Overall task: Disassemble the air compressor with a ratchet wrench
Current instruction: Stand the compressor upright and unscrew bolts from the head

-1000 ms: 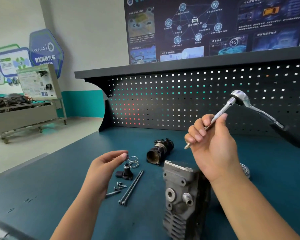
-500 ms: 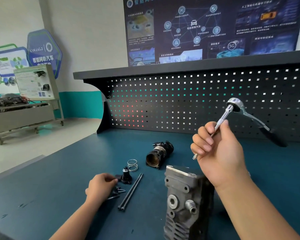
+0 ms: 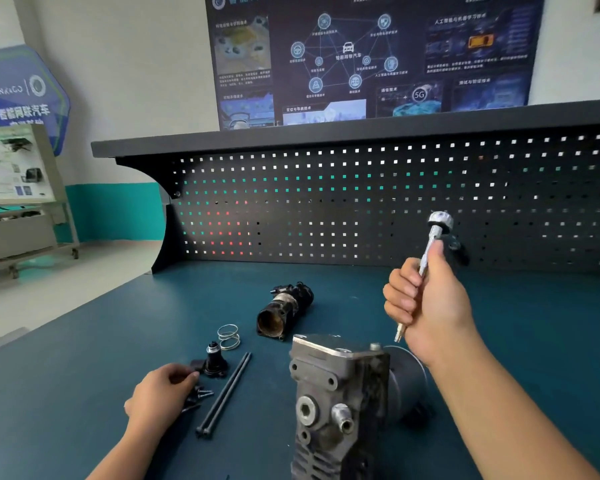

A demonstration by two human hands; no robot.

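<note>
Right hand (image 3: pixel 430 306) clenches the ratchet wrench (image 3: pixel 434 233) by its extension, so the head may swing. Left hand (image 3: pixel 160 393) covers the screws (image 3: pixel 205 393); its grip cannot be told.

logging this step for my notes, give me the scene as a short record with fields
right hand: grips ratchet wrench below its head, raised above bench
left hand: fingers curled, down at the screws; whether it holds anything is hidden
compressor body: stands on bench between the hands
loose parts: black cylinder, spring, valve fitting, two long bolts, all left of the body
</note>
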